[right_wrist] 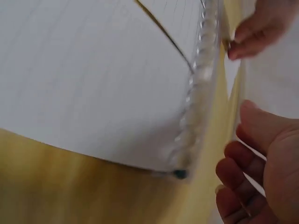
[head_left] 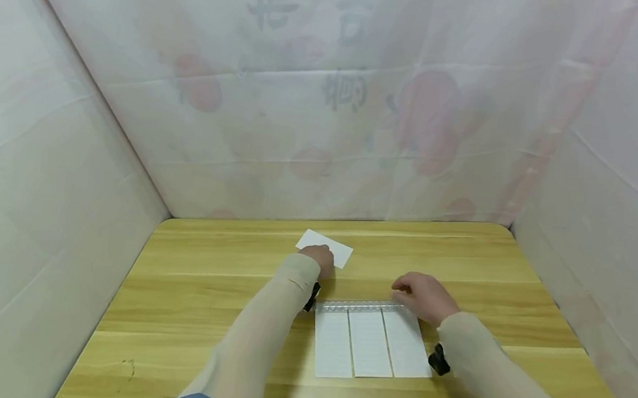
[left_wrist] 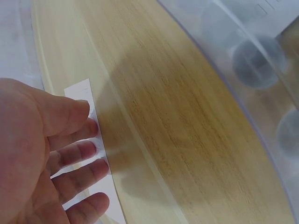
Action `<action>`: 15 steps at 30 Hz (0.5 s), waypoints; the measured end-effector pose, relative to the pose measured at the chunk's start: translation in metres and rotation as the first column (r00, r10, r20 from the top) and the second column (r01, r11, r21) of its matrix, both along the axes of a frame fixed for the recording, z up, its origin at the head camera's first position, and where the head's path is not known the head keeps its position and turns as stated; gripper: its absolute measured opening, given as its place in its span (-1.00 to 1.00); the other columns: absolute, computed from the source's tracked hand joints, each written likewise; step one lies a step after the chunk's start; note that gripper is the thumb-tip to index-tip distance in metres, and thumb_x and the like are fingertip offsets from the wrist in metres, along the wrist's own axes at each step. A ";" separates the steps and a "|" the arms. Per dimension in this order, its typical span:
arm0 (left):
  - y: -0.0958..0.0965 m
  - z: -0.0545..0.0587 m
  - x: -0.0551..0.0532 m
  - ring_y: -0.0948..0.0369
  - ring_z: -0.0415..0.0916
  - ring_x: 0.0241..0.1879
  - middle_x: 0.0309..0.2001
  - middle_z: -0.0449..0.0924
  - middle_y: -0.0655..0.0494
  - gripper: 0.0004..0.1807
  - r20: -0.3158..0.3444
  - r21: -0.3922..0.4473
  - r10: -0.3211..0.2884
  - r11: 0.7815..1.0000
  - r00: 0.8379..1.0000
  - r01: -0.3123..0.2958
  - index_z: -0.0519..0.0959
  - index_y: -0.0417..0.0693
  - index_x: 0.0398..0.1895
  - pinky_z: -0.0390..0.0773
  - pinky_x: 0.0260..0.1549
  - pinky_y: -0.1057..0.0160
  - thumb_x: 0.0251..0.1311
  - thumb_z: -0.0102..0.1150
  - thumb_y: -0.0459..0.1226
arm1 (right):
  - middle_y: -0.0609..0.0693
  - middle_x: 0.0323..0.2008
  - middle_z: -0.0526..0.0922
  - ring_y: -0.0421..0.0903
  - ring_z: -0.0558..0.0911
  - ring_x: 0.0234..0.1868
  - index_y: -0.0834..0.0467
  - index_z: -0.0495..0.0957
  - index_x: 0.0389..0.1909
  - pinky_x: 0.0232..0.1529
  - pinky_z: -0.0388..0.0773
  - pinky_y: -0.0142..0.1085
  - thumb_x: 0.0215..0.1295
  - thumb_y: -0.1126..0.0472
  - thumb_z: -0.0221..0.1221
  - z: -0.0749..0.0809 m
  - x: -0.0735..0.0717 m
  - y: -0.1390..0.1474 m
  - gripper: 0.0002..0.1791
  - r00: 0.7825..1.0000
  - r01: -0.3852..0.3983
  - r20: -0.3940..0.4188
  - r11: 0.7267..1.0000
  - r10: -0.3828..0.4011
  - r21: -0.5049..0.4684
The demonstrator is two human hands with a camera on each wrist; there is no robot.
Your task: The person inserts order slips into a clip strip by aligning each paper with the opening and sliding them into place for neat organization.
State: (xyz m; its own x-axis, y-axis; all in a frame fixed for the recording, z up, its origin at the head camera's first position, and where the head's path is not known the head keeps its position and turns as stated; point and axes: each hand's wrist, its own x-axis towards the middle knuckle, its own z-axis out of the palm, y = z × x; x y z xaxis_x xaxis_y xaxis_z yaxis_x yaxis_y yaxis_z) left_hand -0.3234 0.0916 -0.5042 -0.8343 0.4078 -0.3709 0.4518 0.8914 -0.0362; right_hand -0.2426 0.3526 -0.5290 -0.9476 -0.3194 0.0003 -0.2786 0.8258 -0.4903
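A small white card (head_left: 340,251) lies toward the back of the table. My left hand (head_left: 320,259) is over its near edge; in the left wrist view the thumb and loosely bent fingers (left_wrist: 81,179) overlap the card (left_wrist: 103,186). Nearer to me lies a clear ring-bound notebook (head_left: 370,346) with white lined sheets in three side-by-side columns. Its transparent ring spine (head_left: 358,306) runs along the far edge. My right hand (head_left: 426,296) is beside the spine's right end, its fingers (right_wrist: 232,172) loosely curled and holding nothing.
The wood-grain table (head_left: 193,316) is enclosed by pale printed fabric walls (head_left: 315,126) at the back and both sides. Each wrist has a black strap device, the right one (head_left: 439,360) close to the notebook's right edge.
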 end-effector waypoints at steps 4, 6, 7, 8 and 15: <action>0.000 -0.001 -0.001 0.23 0.44 -0.14 0.16 0.45 0.09 -0.66 0.005 0.002 -0.002 1.000 1.000 0.002 0.66 -0.03 -0.03 0.45 -0.23 0.28 0.39 -0.15 -0.30 | -0.10 -0.32 0.66 -0.14 0.61 -0.29 0.12 0.71 -0.26 -0.22 0.58 -0.18 0.18 0.18 0.34 0.019 -0.006 -0.024 -0.86 0.968 -0.225 -0.051 0.944 0.244 0.243; 0.000 -0.002 0.000 0.23 0.42 -0.19 0.11 0.46 0.09 -0.66 0.002 0.001 -0.009 1.000 1.000 0.009 0.66 -0.03 -0.03 0.44 -0.26 0.28 0.38 -0.15 -0.29 | -0.20 -0.54 0.54 -0.25 0.48 -0.50 0.07 0.65 -0.53 -0.41 0.49 -0.31 0.19 0.26 0.32 0.022 -0.009 -0.033 -0.88 0.939 -0.301 -0.058 0.894 0.338 0.331; 0.001 -0.001 0.001 0.24 0.41 -0.17 0.14 0.45 0.10 -0.65 0.012 -0.012 -0.003 1.000 1.000 0.003 0.64 -0.03 0.02 0.44 -0.23 0.29 0.41 -0.17 -0.28 | -0.25 -0.64 0.41 -0.29 0.36 -0.59 0.03 0.56 -0.66 -0.49 0.38 -0.36 0.18 0.31 0.30 0.023 -0.011 -0.036 -0.74 0.926 -0.331 -0.052 0.872 0.373 0.361; 0.001 0.000 0.002 0.25 0.41 -0.18 0.12 0.45 0.10 -0.65 0.004 -0.019 -0.011 1.000 1.000 0.011 0.63 -0.03 0.02 0.43 -0.24 0.30 0.41 -0.17 -0.28 | -0.26 -0.70 0.27 -0.30 0.23 -0.63 0.00 0.43 -0.74 -0.54 0.26 -0.38 0.18 0.36 0.26 0.023 -0.012 -0.038 -0.63 0.918 -0.352 -0.037 0.855 0.394 0.381; 0.001 0.000 0.009 0.23 0.40 -0.18 0.19 0.43 0.08 -0.65 0.007 0.017 0.007 1.000 1.000 -0.007 0.64 -0.06 0.01 0.42 -0.25 0.30 0.40 -0.17 -0.31 | -0.21 -0.74 0.20 -0.24 0.10 -0.64 -0.03 0.26 -0.77 -0.57 0.15 -0.36 0.17 0.40 0.22 0.025 -0.019 -0.051 -0.53 0.905 -0.394 0.066 0.767 0.421 0.507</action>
